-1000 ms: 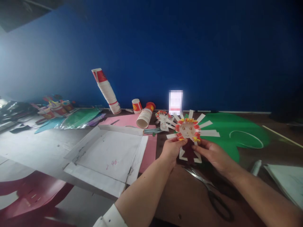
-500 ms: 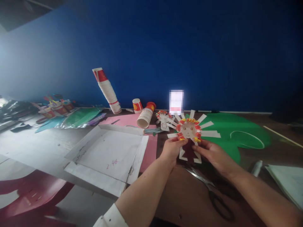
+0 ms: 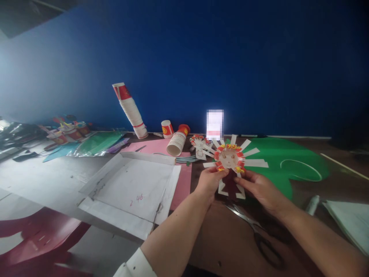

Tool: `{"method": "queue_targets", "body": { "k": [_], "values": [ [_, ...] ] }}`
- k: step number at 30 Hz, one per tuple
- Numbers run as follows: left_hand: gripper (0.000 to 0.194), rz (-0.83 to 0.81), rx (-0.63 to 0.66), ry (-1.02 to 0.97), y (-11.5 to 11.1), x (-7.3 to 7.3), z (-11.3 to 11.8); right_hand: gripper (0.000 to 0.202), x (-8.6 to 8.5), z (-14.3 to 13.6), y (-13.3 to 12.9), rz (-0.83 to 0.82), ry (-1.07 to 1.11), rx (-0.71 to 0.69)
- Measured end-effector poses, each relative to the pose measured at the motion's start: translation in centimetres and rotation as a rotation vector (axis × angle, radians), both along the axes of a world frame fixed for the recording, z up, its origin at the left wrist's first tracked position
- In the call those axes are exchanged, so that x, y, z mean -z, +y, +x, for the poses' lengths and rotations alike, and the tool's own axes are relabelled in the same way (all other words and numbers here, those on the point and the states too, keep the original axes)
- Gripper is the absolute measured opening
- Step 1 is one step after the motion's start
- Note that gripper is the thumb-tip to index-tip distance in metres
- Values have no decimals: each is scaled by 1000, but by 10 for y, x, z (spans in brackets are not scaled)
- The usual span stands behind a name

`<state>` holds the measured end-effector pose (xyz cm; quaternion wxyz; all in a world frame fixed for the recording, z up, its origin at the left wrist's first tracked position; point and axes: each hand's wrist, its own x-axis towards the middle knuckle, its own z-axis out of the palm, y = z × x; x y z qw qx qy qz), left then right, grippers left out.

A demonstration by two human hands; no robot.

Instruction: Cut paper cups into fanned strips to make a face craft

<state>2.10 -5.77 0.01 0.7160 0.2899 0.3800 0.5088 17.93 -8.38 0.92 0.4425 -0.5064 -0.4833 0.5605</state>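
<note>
Between my two hands is a paper doll cut from a paper cup, with a drawn face, a red and yellow rim, white strips fanning outward and a dark red dress shape below. My left hand pinches its left side just under the face. On the other side my right hand grips the edge by the dress, thumb in front. Fingers behind the doll are hidden. Just below it lie scissors with dark handles. A smaller paper doll stands behind to the left.
A white box lid lies left on pink paper. Behind are a leaning stack of paper cups, a cup stack on its side and a bright phone-like screen. Green paper and a white marker lie right.
</note>
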Motion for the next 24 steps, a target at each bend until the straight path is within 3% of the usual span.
{"method": "queue_targets", "body": {
  "k": [24],
  "values": [
    [21,99,-44,335,2,-3,-1,36,-2,2,-1,10,-66,13]
  ]
}}
